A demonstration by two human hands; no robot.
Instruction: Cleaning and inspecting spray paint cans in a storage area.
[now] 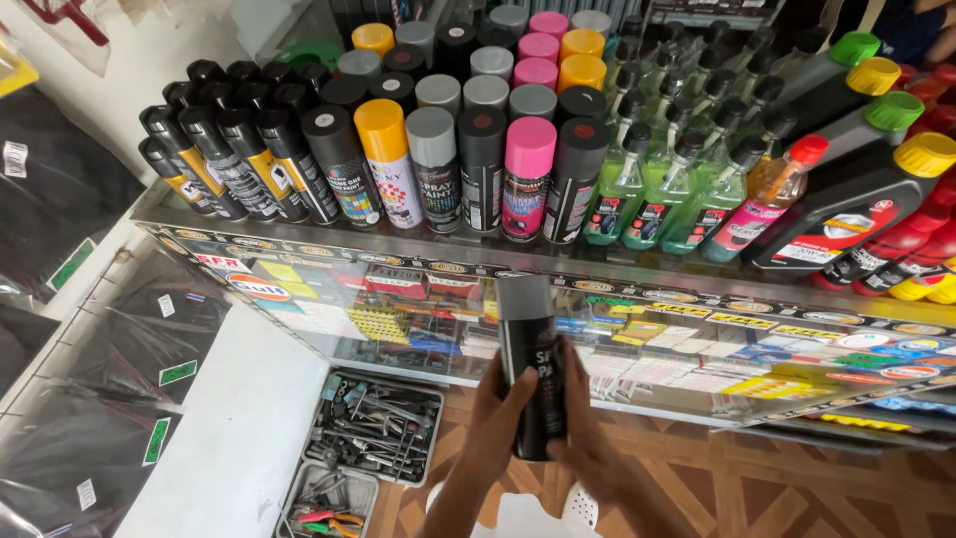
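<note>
**Head view: both hands on a grey-capped spray can below the glass counter**

Head camera looks down on a shop display. Both hands hold one black spray can [531, 369] with a grey cap, upright, in front of the glass counter [697, 299] and below its top edge. Left hand [495, 413] wraps the can's lower left side, fingers curled round the body; its grip is pressed on the can. Right hand [588, 438] closes on the lower right side and base, thumb on the can's face.

On the counter top, rows of spray cans [448, 130] stand upright with caps in black, grey, yellow, orange and pink. Just right of them stand green trigger bottles [657, 189], then one orange bottle with a red cap [772, 199]. Dark oil bottles [856, 189] with green and yellow caps lean at far right.

Inside the glass case lie stickers and small packaged parts. On the floor at lower left sit two open trays of hand tools [373, 428]. Black bagged goods [70, 329] hang at left.
</note>
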